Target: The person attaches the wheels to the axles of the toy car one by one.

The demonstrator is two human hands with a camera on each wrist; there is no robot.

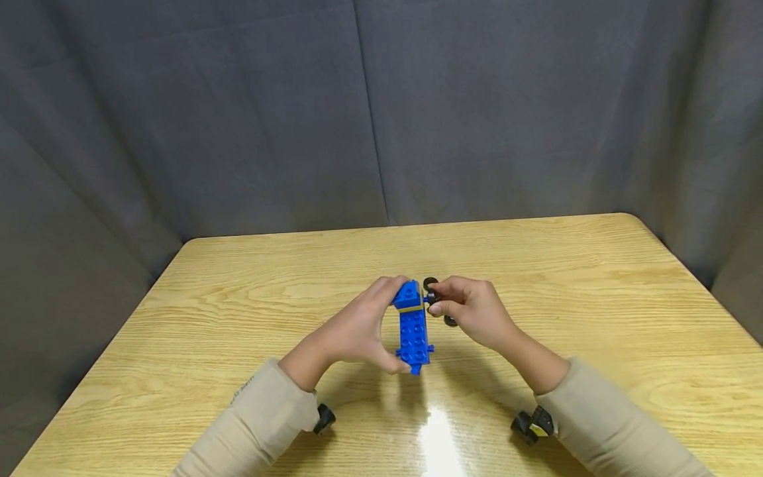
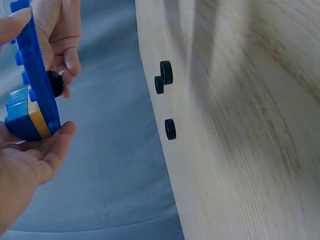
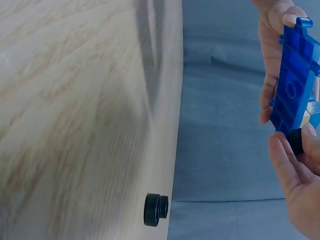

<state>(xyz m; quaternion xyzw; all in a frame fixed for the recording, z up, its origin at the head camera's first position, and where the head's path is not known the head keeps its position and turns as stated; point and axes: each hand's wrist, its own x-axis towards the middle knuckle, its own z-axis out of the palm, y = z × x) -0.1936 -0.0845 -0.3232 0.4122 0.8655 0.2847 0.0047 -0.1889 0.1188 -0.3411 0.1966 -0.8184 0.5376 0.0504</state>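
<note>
My left hand [image 1: 363,324] grips a blue toy-brick car chassis [image 1: 413,336] by its two ends, with the thumb at the near end. The chassis is held up over the table, studs facing up. At its far end sits a blue brick [image 1: 408,291] above a thin yellow layer [image 2: 39,119]. Between thumb and fingers my right hand [image 1: 477,311] pinches a small black wheel [image 2: 55,83] right at the axle stub on the chassis's right side. Bare axle stubs [image 1: 431,348] stick out at the near end. The ribbed underside shows in the right wrist view.
Several loose black wheels lie on the wooden table beyond the hands, among them one wheel [image 2: 170,129] apart and a larger wheel [image 2: 167,72] next to a smaller wheel [image 2: 159,85]. Grey cloth [image 1: 369,119] hangs behind the table's far edge.
</note>
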